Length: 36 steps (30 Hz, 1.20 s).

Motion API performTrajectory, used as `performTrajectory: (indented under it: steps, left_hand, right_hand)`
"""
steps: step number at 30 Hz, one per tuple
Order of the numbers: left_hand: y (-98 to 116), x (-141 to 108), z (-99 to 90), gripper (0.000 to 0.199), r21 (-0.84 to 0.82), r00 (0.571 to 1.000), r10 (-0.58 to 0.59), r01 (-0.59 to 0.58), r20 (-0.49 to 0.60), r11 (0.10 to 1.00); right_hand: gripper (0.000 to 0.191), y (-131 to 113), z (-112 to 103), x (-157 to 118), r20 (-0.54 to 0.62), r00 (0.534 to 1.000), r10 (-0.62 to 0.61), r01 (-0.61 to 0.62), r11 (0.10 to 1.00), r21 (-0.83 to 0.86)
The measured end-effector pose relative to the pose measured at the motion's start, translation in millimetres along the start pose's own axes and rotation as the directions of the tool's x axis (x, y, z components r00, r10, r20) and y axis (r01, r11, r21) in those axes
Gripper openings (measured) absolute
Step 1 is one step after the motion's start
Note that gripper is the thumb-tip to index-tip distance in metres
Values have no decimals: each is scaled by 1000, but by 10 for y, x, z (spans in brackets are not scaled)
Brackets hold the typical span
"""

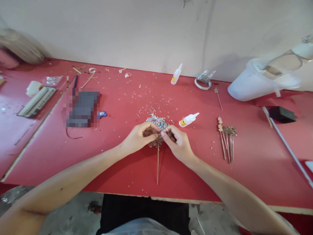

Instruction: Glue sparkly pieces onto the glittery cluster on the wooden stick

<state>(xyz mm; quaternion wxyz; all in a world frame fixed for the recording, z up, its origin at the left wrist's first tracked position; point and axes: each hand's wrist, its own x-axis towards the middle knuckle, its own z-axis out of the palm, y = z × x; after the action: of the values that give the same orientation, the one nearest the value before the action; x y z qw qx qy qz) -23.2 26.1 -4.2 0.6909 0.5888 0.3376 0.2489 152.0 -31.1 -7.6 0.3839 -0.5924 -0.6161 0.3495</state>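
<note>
Over the middle of the red table, my left hand point(140, 137) is closed, fingers and thumb pinching the ornate bronze-coloured head of a hair stick point(157, 166). Its thin shaft points down towards the table's front edge. Closed close beside it, my right hand point(178, 142) has thumb and forefinger at the ornament. A thin dark tool point(168, 132), perhaps tweezers, shows between its fingers. Just behind the fingertips lies a pile of small multicoloured chips point(158, 121), partly covered by my hands. A white glue bottle point(188, 120) lies on its side to the right of the pile.
Another glue bottle point(176, 75) stands near the wall. Several hair sticks point(229, 143) lie at right, with a tape roll point(202, 84) and white bucket point(251, 80) farther back. A dark, blurred-out object point(84, 109) and a long knife box point(36, 102) lie at left. Chips are scattered around.
</note>
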Motion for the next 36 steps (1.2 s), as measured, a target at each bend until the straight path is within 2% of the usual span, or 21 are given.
performTrajectory:
  steps: [16, 30, 36]
  left_hand:
    - [-10, 5, 9, 14, 20, 997, 13, -12, -73, 1000]
    - [-37, 16, -45, 21, 1, 997, 17, -17, -76, 1000]
    - [-20, 44, -65, 20, 73, 995, 44, -37, -95, 997]
  right_hand:
    - [22, 9, 14, 9, -9, 1000, -9, 9, 1000, -11]
    - [22, 68, -25, 29, -12, 1000, -1, 1, 1000, -8]
    - [21, 59, -15, 41, 19, 1000, 11, -10, 1000, -13]
